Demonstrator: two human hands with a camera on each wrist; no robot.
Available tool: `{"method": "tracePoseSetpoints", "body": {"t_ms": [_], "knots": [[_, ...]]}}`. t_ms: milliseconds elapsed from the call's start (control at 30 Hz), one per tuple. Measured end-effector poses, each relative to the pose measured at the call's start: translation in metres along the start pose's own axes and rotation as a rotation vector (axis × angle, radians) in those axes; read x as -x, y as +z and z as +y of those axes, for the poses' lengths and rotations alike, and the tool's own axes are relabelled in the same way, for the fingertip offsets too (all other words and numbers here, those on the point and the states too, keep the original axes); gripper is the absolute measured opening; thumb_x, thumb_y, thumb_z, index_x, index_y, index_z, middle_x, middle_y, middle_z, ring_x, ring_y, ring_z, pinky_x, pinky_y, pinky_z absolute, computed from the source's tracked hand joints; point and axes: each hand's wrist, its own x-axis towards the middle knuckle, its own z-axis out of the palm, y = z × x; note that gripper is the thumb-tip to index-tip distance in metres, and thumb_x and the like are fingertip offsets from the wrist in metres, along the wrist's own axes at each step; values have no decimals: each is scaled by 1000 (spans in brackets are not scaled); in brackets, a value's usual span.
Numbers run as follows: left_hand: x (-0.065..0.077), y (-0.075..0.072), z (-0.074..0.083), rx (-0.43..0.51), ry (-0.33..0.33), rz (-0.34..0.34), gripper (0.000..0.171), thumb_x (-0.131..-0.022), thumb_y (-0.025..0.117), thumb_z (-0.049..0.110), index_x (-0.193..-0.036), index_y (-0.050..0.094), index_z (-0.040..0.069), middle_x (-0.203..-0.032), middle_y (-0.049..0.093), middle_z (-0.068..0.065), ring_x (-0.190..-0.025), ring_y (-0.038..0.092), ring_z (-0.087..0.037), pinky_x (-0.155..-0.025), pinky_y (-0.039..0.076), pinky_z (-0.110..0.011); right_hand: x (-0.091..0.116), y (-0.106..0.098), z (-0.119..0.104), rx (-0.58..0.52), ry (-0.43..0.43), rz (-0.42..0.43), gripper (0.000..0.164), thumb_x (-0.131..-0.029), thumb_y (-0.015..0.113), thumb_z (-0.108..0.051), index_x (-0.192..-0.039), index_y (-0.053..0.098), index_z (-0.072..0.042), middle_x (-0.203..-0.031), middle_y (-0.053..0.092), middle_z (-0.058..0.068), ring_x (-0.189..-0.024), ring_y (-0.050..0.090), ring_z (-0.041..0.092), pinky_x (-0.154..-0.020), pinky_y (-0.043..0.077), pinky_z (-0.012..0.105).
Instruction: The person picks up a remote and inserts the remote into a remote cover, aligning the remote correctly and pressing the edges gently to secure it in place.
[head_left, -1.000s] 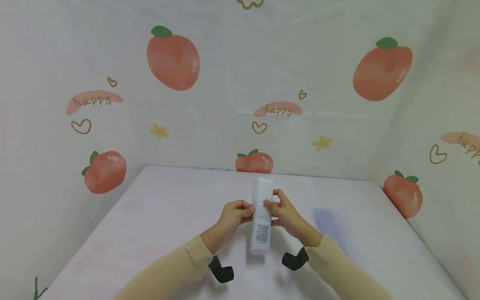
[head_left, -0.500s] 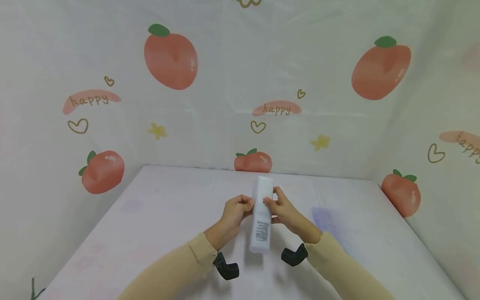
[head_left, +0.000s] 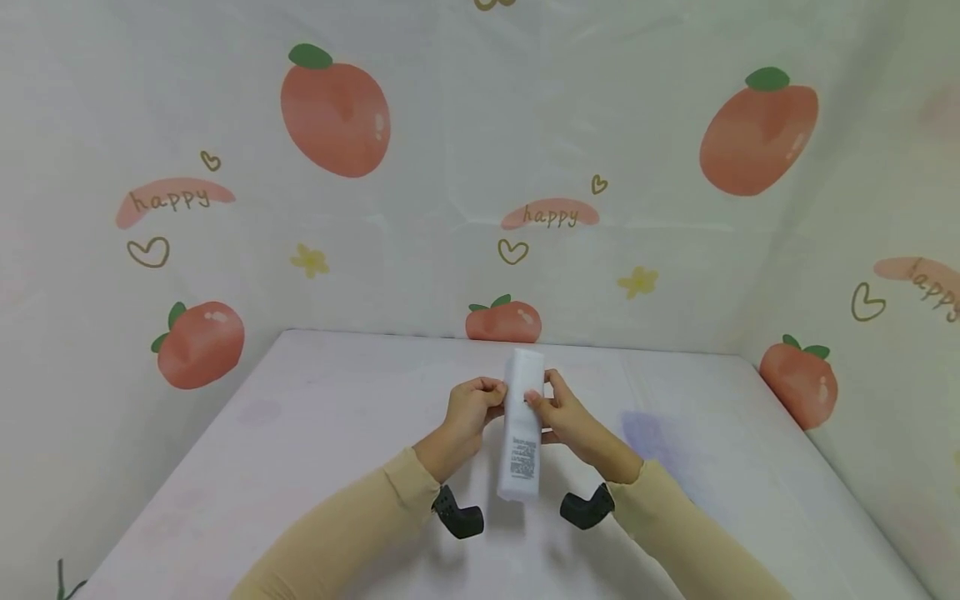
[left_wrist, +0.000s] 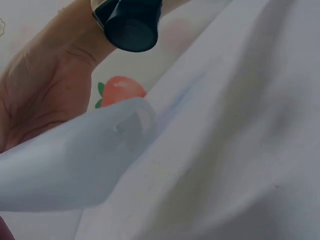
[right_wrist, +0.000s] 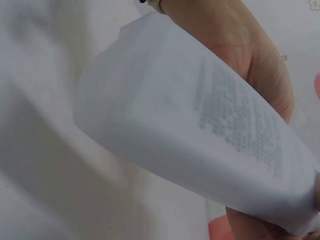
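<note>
Two hands holding a long white package above a table. The white package lies between the hands, its far end reaching past the fingertips and its near end extending toward the wearer, below both hands; a block of grey print marks its near half, too small to read. The left hand is closed to a pinch, with thumb and forefinger meeting at the package's left edge. The right hand is partly closed about the opposite edge, thumb on the upper face and the other fingers at the right side, their tips partly hidden. The near end appears raised off the white tabletop, with a shadow just below it. In the right wrist view, the package's near end is rounded at the corners.

Below each hand, on the inner side of the wrist, projects a black wrist camera, left and right; beige sleeves cover both forearms. To the right of the right hand, a purple patch colours the tabletop. Beyond the hands hangs a pale backdrop printed with red fruits, hearts, yellow flowers and the word "happy".
</note>
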Motion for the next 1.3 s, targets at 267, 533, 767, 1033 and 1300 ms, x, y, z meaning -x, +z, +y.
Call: {"method": "tracePoseSetpoints", "body": {"t_ms": [267,533,767,1033,1300], "knots": [[-3,0,4,3,8,-16,8,-90,62,-2,-82,61,-2,-74,56,-1,-63,55,-11,-64,52,-22,3,3,-5,35,28,45,42,-103,44,-29,-130,22,-6,-113,56,25,-93,66,28,-82,56,52],[6,-6,-10,-2,-81,-132,6,-92,62,3,-89,62,-1,-79,55,0,-71,53,-13,-66,50,-22,12,-6,7,47,33,-20,42,-102,48,-31,-126,24,-5,-111,56,21,-97,66,27,-82,56,49],[1,-14,-8,-104,104,-205,28,-92,64,6,-119,56,4,-91,61,-4,-77,62,-11,-76,57,-28,2,-6,2,46,14,87,42,-100,55,-25,-125,27,-5,-108,61,24,-92,67,27,-80,57,52],[4,-16,-2,-324,150,-317,49,-92,68,20,-134,47,7,-113,57,-19,-91,64,-20,-81,58,-41,-1,-5,3,47,1,81,42,-99,55,-23,-125,28,-5,-106,64,24,-90,68,25,-77,58,51],[-3,-21,5,-227,105,-277,43,-90,69,15,-129,54,7,-101,64,-11,-80,67,-16,-76,59,-38,0,-5,3,-80,-31,104,46,-102,48,-26,-136,19,-13,-123,51,25,-99,64,27,-86,55,48]]}}
